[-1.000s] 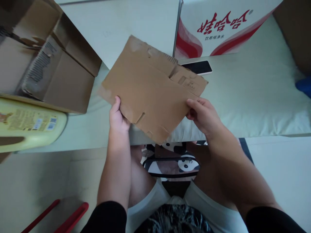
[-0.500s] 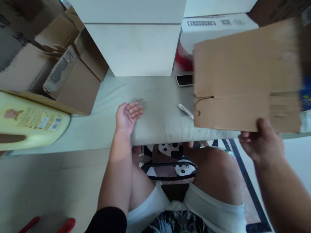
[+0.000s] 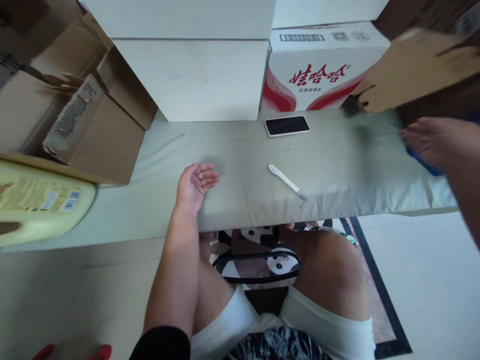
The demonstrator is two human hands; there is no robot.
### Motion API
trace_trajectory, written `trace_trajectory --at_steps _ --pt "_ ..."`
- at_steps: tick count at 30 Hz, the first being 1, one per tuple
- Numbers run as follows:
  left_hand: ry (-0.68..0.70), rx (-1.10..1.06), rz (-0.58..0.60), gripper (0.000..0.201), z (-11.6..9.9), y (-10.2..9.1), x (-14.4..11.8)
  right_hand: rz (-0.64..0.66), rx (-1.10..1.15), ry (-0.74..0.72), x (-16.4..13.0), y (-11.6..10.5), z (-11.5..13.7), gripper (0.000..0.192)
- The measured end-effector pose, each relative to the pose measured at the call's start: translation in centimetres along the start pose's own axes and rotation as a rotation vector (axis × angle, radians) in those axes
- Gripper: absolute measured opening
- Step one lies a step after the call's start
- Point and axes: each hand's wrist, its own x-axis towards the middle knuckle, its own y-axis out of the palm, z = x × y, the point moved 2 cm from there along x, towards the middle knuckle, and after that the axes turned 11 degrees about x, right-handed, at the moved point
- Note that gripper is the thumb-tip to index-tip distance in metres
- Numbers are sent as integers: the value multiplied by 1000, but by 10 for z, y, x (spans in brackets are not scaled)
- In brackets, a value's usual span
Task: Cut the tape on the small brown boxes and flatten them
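Note:
My left hand (image 3: 197,186) rests on the cloth-covered tabletop (image 3: 232,170), palm turned up, fingers loosely curled and holding nothing. At the far right my right hand (image 3: 431,142) is in the air, slightly blurred, with its fingers stretched out and no object in them. Beyond it a flat piece of brown cardboard (image 3: 408,65) tilts at the back right, blurred and apart from the hand. A white-handled craft knife (image 3: 285,179) lies between my hands. Behind the knife lies a phone (image 3: 287,126), its dark screen up.
Opened cardboard boxes (image 3: 108,130) and a pale yellow jug (image 3: 41,205) stand on the left. White drawers (image 3: 187,80) and a red-and-white carton (image 3: 315,75) line the back. Something blue (image 3: 427,162) sits beneath my right hand. My knees are below the front edge.
My right hand has let go of the cardboard and moved up and right. The cardboard has gone to the back right, uncovering the carton, phone and craft knife. My left hand stays put.

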Motion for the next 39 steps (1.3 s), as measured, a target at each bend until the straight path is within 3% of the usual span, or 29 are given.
trace_trajectory --at_steps 3,5,9,13,17,21,26,30,33,36,39 --pt "-5 0 -13 35 -4 -3 0 20 -108 314 -14 14 -29 24" --pt "8 -17 -35 35 -6 -6 -1 64 -139 424 -37 19 -42 17" --pt "57 -58 -42 32 -5 -12 -7 147 -165 493 -81 31 -48 8" --pt "166 -97 -105 28 -4 -18 -15 280 -221 501 -109 64 -37 3" --pt "261 -205 -251 30 -9 -32 -22 470 -297 437 -142 129 -22 7" --pt "384 -328 -406 36 -16 -50 -27 728 -331 346 -195 217 -12 7" --pt "424 -455 -578 38 -25 -77 -33 1177 -358 71 -279 332 -11 27" --pt "438 -522 -636 38 -29 -96 -34 1371 -343 -190 -339 406 -1 45" --pt "464 -566 -637 35 -29 -106 -31 1474 -428 -286 -371 448 8 62" --pt "505 -573 -633 35 -30 -111 -31 1465 -571 -353 -385 476 9 72" --pt "507 -570 -644 35 -33 -112 -34 1379 -684 -401 -385 484 6 56"
